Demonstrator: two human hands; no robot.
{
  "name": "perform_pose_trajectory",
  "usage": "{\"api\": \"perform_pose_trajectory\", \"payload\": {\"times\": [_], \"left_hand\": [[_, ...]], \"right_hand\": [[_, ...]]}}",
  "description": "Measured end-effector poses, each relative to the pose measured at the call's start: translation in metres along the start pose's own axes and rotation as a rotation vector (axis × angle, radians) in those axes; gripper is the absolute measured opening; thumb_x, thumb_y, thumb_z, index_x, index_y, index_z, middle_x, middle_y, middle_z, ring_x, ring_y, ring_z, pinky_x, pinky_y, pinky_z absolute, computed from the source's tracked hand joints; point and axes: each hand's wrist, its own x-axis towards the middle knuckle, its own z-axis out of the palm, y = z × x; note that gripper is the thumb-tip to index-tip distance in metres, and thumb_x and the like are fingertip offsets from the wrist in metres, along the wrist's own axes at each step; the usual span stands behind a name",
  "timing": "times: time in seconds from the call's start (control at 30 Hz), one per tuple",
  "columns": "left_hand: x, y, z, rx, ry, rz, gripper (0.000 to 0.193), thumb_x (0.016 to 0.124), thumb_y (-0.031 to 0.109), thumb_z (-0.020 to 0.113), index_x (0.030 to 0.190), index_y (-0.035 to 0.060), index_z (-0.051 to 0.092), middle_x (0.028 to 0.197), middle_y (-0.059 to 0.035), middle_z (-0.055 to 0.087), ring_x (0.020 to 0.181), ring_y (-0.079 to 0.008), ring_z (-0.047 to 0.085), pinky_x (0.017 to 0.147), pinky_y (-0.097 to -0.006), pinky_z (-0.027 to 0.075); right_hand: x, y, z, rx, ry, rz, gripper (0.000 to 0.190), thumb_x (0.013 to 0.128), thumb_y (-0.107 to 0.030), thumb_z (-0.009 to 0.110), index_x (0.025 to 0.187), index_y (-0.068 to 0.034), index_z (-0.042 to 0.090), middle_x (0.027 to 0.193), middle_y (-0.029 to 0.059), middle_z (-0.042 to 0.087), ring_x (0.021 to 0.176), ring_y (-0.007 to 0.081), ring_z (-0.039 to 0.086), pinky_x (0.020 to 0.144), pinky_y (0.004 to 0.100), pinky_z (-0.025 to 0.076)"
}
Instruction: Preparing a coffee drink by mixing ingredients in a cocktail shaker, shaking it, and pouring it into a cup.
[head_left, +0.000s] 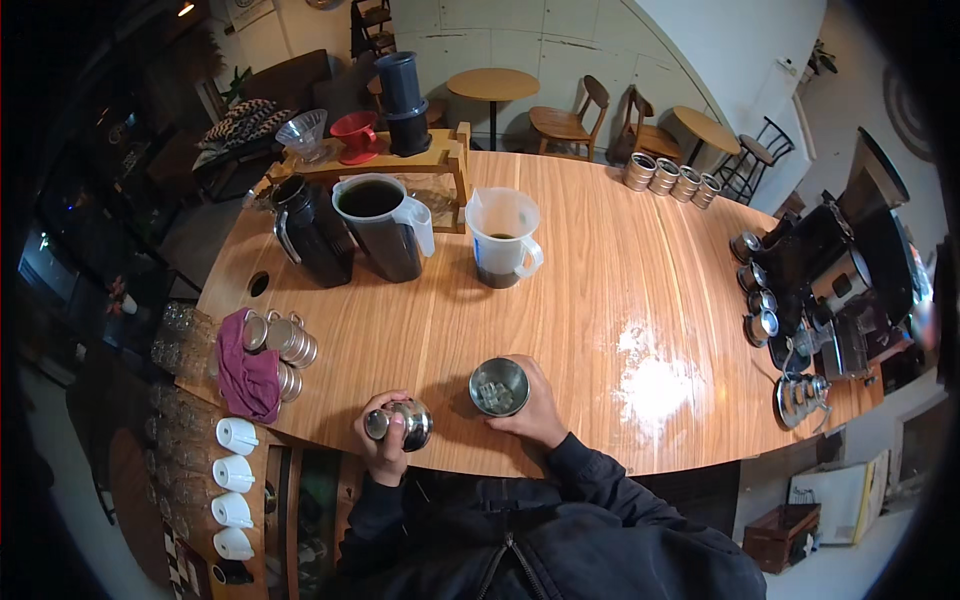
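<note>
My right hand (534, 409) is wrapped around a metal cocktail shaker tin (480, 399), whose open mouth faces up and shows ice cubes (495, 395) inside. In my left hand (385, 450) is the shiny metal shaker top (417, 424) with its small cap (376, 424), held apart from the tin and tilted. Both hands are close to the near edge of the wooden counter (570, 315). Beyond them stands a translucent plastic measuring jug (504, 214) with dark liquid in its lower part.
A fuller plastic pitcher (390, 244) and a dark jug (315, 240) stand at the back left, before a wooden dripper stand (442, 150). Metal cups (292, 341) and a purple cloth (247, 375) lie left. Coffee equipment (840, 285) lines the right edge; metal canisters (639, 172) stand at the far edge.
</note>
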Motion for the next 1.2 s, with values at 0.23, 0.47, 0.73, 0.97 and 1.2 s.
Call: {"api": "perform_pose_trajectory", "payload": {"times": [0.23,0.47,0.73,0.97,1.2], "left_hand": [[0.017,-0.015,-0.041,0.133,0.017,0.001,0.042,0.085,0.032,0.064,0.101,-0.0064,0.067,0.089,-0.0163,0.071,0.086,-0.0243,0.068,0.081,-0.0351,0.052],[0.030,-0.034,-0.055,0.023,-0.018,-0.036,0.034,0.086,0.026,0.063,0.100,-0.0048,0.067,0.094,-0.0148,0.070,0.090,-0.0231,0.067,0.084,-0.0353,0.052],[0.038,-0.043,-0.062,-0.009,-0.084,-0.109,0.035,0.086,0.028,0.064,0.100,-0.0044,0.067,0.093,-0.0140,0.070,0.090,-0.0224,0.067,0.084,-0.0346,0.051],[0.030,-0.051,-0.051,-0.018,-0.071,-0.145,0.043,0.084,0.034,0.061,0.101,-0.0057,0.067,0.092,-0.0135,0.070,0.089,-0.0215,0.065,0.083,-0.0334,0.051],[0.026,-0.029,-0.003,-0.331,-0.620,-0.212,0.053,0.077,0.042,0.062,0.094,-0.0084,0.068,0.152,-0.0280,0.035,0.107,-0.0278,0.068,0.090,-0.0359,0.052]], "right_hand": [[0.000,-0.001,-0.018,0.404,0.551,0.020,0.094,0.079,-0.045,0.081,0.148,-0.001,0.035,0.148,0.0143,0.039,0.138,0.0255,0.036,0.112,0.0434,0.031],[0.156,0.025,-0.034,0.241,0.582,0.149,0.041,0.104,-0.036,0.051,0.107,0.002,0.065,0.103,0.0107,0.064,0.100,0.0179,0.056,0.090,0.0297,0.042],[0.126,0.032,-0.059,0.363,1.000,0.314,0.032,0.093,-0.032,0.068,0.073,-0.008,0.064,0.068,0.0009,0.058,0.058,0.0113,0.051,0.055,0.0279,0.039],[0.017,0.013,-0.182,-0.027,0.943,0.092,0.033,0.087,-0.013,0.064,0.057,-0.008,0.053,0.059,-0.0057,0.049,0.050,0.0052,0.042,0.048,0.0262,0.028],[-0.007,-0.038,-0.224,-0.327,0.732,0.165,0.029,0.090,-0.018,0.060,0.068,0.001,0.060,0.064,-0.0051,0.049,0.057,0.0049,0.045,0.051,0.0246,0.032]]}}
